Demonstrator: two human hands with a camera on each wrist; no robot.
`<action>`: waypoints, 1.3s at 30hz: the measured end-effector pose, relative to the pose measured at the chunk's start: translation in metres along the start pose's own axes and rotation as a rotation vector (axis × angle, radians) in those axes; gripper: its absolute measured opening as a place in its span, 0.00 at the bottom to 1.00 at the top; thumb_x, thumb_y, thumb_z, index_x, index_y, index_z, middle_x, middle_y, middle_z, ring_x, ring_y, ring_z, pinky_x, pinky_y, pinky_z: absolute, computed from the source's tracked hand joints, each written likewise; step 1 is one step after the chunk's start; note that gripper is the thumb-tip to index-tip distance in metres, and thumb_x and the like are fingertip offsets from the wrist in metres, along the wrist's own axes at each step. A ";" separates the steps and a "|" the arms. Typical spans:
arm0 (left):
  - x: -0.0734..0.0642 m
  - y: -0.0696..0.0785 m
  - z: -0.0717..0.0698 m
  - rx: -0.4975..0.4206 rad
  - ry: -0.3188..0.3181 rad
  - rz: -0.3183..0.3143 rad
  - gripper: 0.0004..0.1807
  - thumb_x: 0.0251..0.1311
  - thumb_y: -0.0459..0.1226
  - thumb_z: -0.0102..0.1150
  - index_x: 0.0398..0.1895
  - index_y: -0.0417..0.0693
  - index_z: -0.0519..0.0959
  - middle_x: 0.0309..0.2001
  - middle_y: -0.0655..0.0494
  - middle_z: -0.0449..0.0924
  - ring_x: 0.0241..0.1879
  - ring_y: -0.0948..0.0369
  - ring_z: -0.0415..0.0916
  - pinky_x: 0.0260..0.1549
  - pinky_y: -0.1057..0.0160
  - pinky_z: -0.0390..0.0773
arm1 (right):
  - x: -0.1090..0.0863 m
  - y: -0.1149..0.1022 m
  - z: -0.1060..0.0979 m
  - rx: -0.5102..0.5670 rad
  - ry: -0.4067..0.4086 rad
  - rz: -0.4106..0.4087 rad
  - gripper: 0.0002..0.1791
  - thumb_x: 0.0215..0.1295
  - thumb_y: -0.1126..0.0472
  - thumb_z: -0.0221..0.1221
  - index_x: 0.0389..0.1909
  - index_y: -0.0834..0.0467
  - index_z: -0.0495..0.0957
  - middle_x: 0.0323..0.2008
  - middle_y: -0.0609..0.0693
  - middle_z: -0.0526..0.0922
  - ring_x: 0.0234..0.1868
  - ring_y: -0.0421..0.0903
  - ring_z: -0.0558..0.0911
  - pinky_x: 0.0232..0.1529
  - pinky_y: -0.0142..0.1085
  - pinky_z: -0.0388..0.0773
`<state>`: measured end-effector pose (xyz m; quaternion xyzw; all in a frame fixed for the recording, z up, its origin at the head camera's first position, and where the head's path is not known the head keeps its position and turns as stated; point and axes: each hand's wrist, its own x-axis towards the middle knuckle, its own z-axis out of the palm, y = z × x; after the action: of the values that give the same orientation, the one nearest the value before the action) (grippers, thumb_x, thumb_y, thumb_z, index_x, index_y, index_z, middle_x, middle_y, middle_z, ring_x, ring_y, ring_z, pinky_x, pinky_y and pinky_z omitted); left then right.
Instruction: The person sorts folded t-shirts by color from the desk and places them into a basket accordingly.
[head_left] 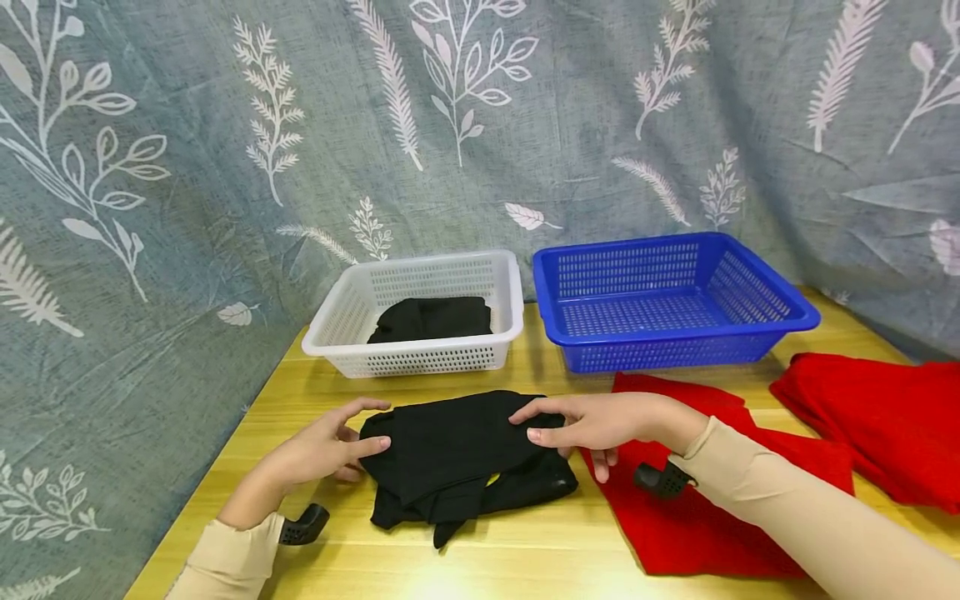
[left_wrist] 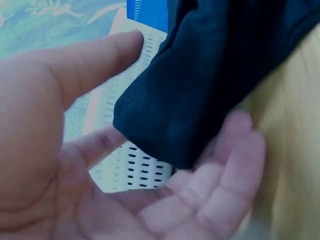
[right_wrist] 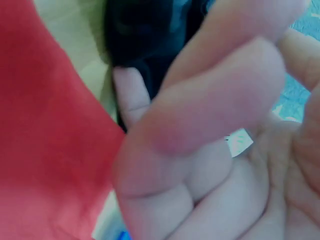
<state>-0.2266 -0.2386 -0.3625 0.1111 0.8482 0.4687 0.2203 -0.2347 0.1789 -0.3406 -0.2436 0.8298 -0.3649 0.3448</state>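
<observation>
Head view: a person's left hand (head_left: 318, 446) and right hand (head_left: 607, 421) are framing a folded black cloth (head_left: 450, 442), which is lying on the wooden table (head_left: 337, 567) in front of the white basket (head_left: 420, 361) and just left of a spread red cloth (head_left: 675, 533). On the left, thumb and fingers are standing apart around the cloth's end, pinching nothing; on the right, thumb and forefinger are spreading apart over the opposite end while the other fingers are curling loosely, with no fabric showing in their grip. Whether those curled fingers are touching the red cloth, the pictures are not settling.

The likeliest trouble is lying in the loose layering: a lift from the ends alone could leave the middle sagging and the fold sliding open. A shallow pinch could catch only the top layer, the under-layers dropping away. With red fabric lying so near, a low sweep of the right fingers could drag its edge along.

The black cloth is looking soft and matte, its broad upper panel lying fairly smooth over uneven edges. A shiny patch (head_left: 558, 486) is gleaming near its right end, a small yellow spot (head_left: 492, 479) is peeking from the folds, and a tapered tip (head_left: 444, 533) is pointing nearward.
</observation>
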 end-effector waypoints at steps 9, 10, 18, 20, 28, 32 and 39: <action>0.004 -0.007 0.001 -0.307 -0.149 -0.009 0.37 0.79 0.45 0.61 0.85 0.59 0.57 0.72 0.32 0.64 0.57 0.49 0.81 0.55 0.48 0.87 | 0.010 0.008 0.002 0.159 -0.031 0.005 0.29 0.80 0.42 0.59 0.78 0.37 0.69 0.44 0.55 0.76 0.18 0.42 0.80 0.26 0.31 0.72; 0.005 -0.007 0.001 -0.325 -0.161 -0.001 0.37 0.80 0.45 0.60 0.85 0.59 0.56 0.74 0.33 0.61 0.60 0.49 0.80 0.57 0.47 0.86 | 0.011 0.009 0.002 0.168 -0.030 0.003 0.29 0.80 0.42 0.59 0.78 0.37 0.69 0.47 0.56 0.76 0.18 0.42 0.80 0.26 0.32 0.72; 0.011 -0.013 0.005 -0.432 -0.263 0.052 0.36 0.83 0.41 0.55 0.87 0.65 0.54 0.81 0.41 0.50 0.63 0.52 0.76 0.56 0.49 0.82 | 0.018 0.011 0.004 0.241 -0.034 -0.006 0.33 0.79 0.46 0.63 0.80 0.37 0.67 0.29 0.51 0.73 0.17 0.43 0.78 0.27 0.31 0.73; 0.012 -0.013 0.005 -0.432 -0.280 0.060 0.36 0.83 0.41 0.54 0.87 0.67 0.54 0.83 0.44 0.48 0.62 0.52 0.74 0.53 0.52 0.81 | 0.019 0.012 0.004 0.251 -0.032 -0.009 0.33 0.78 0.47 0.64 0.80 0.37 0.67 0.21 0.49 0.67 0.17 0.43 0.78 0.27 0.31 0.74; 0.013 -0.014 0.005 -0.409 -0.283 0.081 0.31 0.86 0.46 0.46 0.87 0.69 0.55 0.87 0.59 0.30 0.60 0.51 0.69 0.48 0.56 0.81 | 0.018 0.017 0.003 0.291 -0.038 -0.004 0.31 0.79 0.48 0.63 0.79 0.40 0.70 0.19 0.49 0.67 0.17 0.42 0.77 0.27 0.31 0.76; 0.014 -0.015 0.005 -0.398 -0.293 0.090 0.30 0.88 0.47 0.42 0.87 0.70 0.56 0.88 0.58 0.33 0.61 0.54 0.71 0.51 0.54 0.81 | 0.017 0.017 0.003 0.306 -0.029 -0.001 0.29 0.80 0.49 0.62 0.78 0.40 0.72 0.26 0.51 0.71 0.17 0.42 0.75 0.26 0.30 0.74; 0.017 -0.018 0.007 -0.403 -0.287 0.134 0.26 0.87 0.46 0.44 0.83 0.59 0.66 0.78 0.52 0.63 0.60 0.55 0.78 0.52 0.54 0.83 | 0.018 0.018 0.004 0.294 -0.029 -0.015 0.29 0.79 0.52 0.63 0.78 0.41 0.73 0.39 0.54 0.72 0.19 0.42 0.72 0.27 0.30 0.74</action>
<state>-0.2377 -0.2362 -0.3853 0.1865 0.6884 0.6213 0.3245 -0.2460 0.1770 -0.3638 -0.2020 0.7607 -0.4814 0.3858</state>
